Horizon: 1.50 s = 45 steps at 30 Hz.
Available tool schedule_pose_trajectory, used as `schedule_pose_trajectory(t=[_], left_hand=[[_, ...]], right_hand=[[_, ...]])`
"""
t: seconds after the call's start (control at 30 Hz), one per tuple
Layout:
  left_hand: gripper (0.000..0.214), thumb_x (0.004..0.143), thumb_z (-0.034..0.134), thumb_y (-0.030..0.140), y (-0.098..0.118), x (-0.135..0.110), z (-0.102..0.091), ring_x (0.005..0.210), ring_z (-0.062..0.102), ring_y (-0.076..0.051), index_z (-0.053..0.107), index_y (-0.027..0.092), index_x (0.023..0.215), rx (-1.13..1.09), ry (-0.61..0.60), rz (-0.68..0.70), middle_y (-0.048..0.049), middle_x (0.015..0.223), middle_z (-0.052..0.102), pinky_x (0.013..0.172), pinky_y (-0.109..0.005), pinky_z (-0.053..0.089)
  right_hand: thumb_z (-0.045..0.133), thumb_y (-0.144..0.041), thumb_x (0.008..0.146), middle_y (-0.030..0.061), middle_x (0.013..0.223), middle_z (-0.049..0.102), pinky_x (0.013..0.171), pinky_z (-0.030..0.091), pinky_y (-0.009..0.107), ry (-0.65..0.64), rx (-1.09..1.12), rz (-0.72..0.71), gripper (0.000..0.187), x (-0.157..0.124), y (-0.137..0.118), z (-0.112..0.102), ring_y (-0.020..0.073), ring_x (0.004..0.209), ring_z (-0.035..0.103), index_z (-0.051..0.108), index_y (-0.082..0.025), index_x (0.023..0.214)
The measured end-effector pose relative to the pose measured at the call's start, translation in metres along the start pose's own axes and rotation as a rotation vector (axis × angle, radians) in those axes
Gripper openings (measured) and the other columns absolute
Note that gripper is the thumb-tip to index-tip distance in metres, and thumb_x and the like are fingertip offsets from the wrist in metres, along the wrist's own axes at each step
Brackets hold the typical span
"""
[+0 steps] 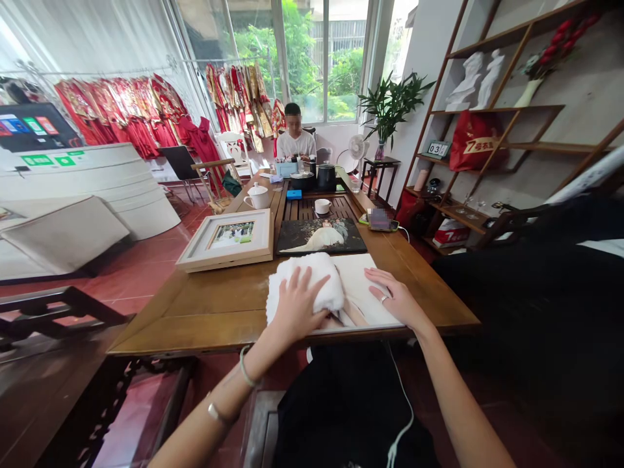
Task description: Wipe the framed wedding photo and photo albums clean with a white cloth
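I have the left hand (299,299) on the towel (334,296), fingers spread across its top. I have the right hand (397,300) spread too, fingers laid on the print (363,289) near its right edge. The towel sits beneath the left hand, over part of the print, which lies on the counter (214,315). Beyond both hands I note a dark picture (324,238); ahead and left of the left hand, a frame (194,248)
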State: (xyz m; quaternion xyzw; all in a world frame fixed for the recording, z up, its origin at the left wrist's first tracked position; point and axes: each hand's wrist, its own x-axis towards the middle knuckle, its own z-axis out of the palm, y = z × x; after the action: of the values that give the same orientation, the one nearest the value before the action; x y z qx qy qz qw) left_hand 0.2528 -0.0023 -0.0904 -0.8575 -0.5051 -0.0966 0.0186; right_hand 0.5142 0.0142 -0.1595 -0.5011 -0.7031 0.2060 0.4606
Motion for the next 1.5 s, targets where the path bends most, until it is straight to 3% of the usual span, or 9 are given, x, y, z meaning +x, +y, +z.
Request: schedule_pose_trajectory(t=[0.17,0.33,0.5,0.7,0.8,0.9,1.07,1.33,1.5], left_hand=[[0.067,0.082,0.062,0.044,-0.018,0.055,0.005,0.135,0.028,-0.041,0.039,0.028,0.143,0.024,-0.019,0.036,-0.0146,0.147,0.037,0.101,-0.061,0.033],[0.064,0.084,0.057,0.044,-0.022,0.072,0.012,0.135,0.028,-0.04,0.039,0.027,0.143,0.054,0.004,0.072,-0.0121,0.147,0.039,0.102,-0.059,0.033],[0.067,0.084,0.058,0.044,0.003,0.046,0.012,0.138,0.022,-0.042,0.036,0.028,0.145,0.034,-0.028,0.162,-0.0125,0.15,0.034,0.103,-0.061,0.031],[0.076,0.08,0.062,0.044,0.042,-0.02,0.012,0.141,0.013,-0.043,0.029,0.03,0.147,-0.03,-0.028,0.207,-0.0128,0.154,0.026,0.105,-0.065,0.025],[0.078,0.08,0.06,0.046,0.047,-0.044,0.011,0.142,0.012,-0.043,0.027,0.031,0.148,-0.05,-0.02,0.186,-0.0122,0.155,0.025,0.106,-0.064,0.024],[0.076,0.08,0.06,0.047,0.042,-0.045,0.005,0.142,0.015,-0.04,0.027,0.034,0.148,-0.046,-0.028,0.12,-0.0095,0.154,0.027,0.106,-0.061,0.027],[0.071,0.082,0.06,0.044,0.027,0.005,0.001,0.14,0.021,-0.041,0.032,0.031,0.146,0.03,-0.086,0.1,-0.0116,0.153,0.03,0.105,-0.061,0.029],[0.064,0.086,0.054,0.045,0.011,0.108,0.018,0.139,0.026,-0.034,0.035,0.025,0.144,-0.04,-0.068,0.444,-0.0093,0.15,0.036,0.106,-0.054,0.031],[0.063,0.083,0.056,0.039,0.013,0.129,0.019,0.138,0.03,-0.029,0.04,0.021,0.141,-0.108,-0.082,0.538,-0.0048,0.148,0.042,0.11,-0.046,0.029]], right_hand=[[0.059,-0.036,0.085,0.0094,0.127,0.063,0.111,0.037,0.051,-0.004,-0.008,-0.005,0.032,0.0,0.001,-0.001,0.0263,0.127,0.052,0.069,-0.025,0.114],[0.057,-0.033,0.086,0.0092,0.128,0.063,0.111,0.038,0.051,0.001,-0.029,0.007,0.031,0.0,0.0,0.0,0.0265,0.127,0.051,0.068,-0.024,0.114],[0.056,-0.031,0.086,0.0084,0.129,0.062,0.112,0.036,0.05,0.011,-0.031,0.027,0.032,-0.001,-0.003,0.001,0.0264,0.128,0.051,0.067,-0.025,0.115],[0.055,-0.03,0.086,0.0083,0.13,0.061,0.112,0.036,0.05,-0.004,-0.048,0.039,0.033,-0.001,-0.006,-0.001,0.0267,0.129,0.05,0.067,-0.025,0.117],[0.055,-0.03,0.086,0.0087,0.13,0.061,0.112,0.036,0.05,-0.004,-0.051,0.031,0.033,-0.001,-0.006,-0.001,0.0266,0.128,0.05,0.067,-0.024,0.116],[0.055,-0.03,0.086,0.0089,0.131,0.061,0.112,0.036,0.05,-0.008,-0.054,0.03,0.033,-0.001,-0.004,-0.001,0.0261,0.128,0.051,0.067,-0.024,0.116],[0.055,-0.03,0.085,0.009,0.13,0.061,0.112,0.036,0.049,-0.014,-0.049,0.035,0.033,0.0,-0.004,-0.001,0.026,0.128,0.05,0.067,-0.024,0.116],[0.056,-0.029,0.083,0.0105,0.126,0.063,0.109,0.038,0.047,-0.004,-0.058,0.047,0.029,0.001,-0.001,-0.001,0.0271,0.125,0.052,0.07,-0.023,0.108],[0.055,-0.029,0.082,0.0102,0.125,0.063,0.108,0.038,0.047,-0.01,-0.051,0.065,0.031,0.001,-0.003,-0.002,0.0274,0.123,0.053,0.07,-0.023,0.108]])
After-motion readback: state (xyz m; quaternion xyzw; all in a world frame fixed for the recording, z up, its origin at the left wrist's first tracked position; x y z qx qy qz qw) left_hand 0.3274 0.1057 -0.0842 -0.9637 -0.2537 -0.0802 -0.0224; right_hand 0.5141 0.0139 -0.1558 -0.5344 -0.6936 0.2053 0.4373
